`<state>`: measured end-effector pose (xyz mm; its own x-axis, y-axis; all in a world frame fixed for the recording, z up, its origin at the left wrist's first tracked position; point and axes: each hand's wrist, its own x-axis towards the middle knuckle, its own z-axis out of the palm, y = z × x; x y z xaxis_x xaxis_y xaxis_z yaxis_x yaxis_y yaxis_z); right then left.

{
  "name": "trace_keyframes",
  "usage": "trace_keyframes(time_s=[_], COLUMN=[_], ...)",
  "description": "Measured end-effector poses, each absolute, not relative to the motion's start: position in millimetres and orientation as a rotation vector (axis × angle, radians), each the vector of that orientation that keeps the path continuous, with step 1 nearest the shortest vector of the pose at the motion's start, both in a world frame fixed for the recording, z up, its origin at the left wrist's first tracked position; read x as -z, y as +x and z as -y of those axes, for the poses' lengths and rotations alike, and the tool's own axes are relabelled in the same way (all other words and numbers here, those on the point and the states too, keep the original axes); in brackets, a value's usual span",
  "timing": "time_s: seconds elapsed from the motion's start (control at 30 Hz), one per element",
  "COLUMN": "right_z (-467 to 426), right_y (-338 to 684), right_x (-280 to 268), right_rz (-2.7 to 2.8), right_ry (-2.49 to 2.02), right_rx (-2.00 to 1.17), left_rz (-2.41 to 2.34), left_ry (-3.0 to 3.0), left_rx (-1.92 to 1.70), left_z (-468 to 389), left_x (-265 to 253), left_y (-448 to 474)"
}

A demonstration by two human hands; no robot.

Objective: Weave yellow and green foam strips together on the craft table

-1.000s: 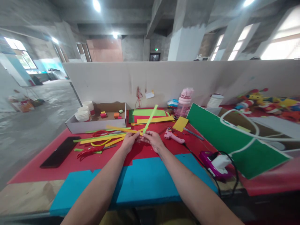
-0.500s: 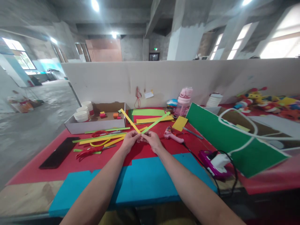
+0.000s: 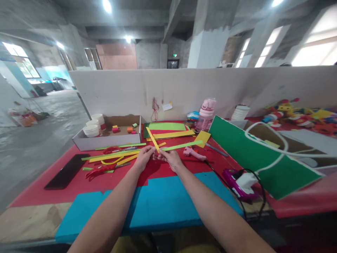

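Over the red tabletop, both hands are close together with two paper strips between them. My left hand [image 3: 144, 156] has its fingers closed at the lower end of the yellow paper strip [image 3: 152, 138], which points up and slightly left. My right hand [image 3: 171, 159] pinches the near end of the light green paper strip [image 3: 184, 145], which reaches out to the right. The strips' ends meet at the fingertips, and the fingers partly hide that joint. Right of my right hand lies a pink glue gun [image 3: 194, 154]. Loose yellow strips [image 3: 113, 156] lie left of my left hand.
A shallow box [image 3: 105, 141] at the back left holds white cups and small paper rolls. Red-handled scissors [image 3: 98, 172] and a black phone [image 3: 67, 172] lie left. A green board [image 3: 260, 158], purple power strip [image 3: 240, 186] and cables stand right. A blue board [image 3: 181, 203] lies in front.
The light green strip has swung down to the right and now lies nearly level. The yellow strip has turned steeper, its top moving right and lower. Both hands stay close together.
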<state>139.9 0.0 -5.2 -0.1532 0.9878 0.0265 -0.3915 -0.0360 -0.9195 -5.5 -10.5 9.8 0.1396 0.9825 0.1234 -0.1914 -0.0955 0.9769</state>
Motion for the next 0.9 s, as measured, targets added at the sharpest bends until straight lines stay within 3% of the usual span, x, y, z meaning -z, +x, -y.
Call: trace_keyframes(time_s=[0.67, 0.9], right_z=[3.5, 2.2], right_y=[138.2, 137.6], right_x=[3.4, 3.1], right_rz=[1.05, 1.077], right_ry=[-0.864, -0.858], right_rx=[-1.525, -1.407], left_rz=[-0.942, -0.898], left_ry=[1.231, 1.223], left_rx=[-1.324, -1.287], left_z=[6.4, 5.7], left_x=[-4.4, -1.0], left_y=[-4.4, -5.4])
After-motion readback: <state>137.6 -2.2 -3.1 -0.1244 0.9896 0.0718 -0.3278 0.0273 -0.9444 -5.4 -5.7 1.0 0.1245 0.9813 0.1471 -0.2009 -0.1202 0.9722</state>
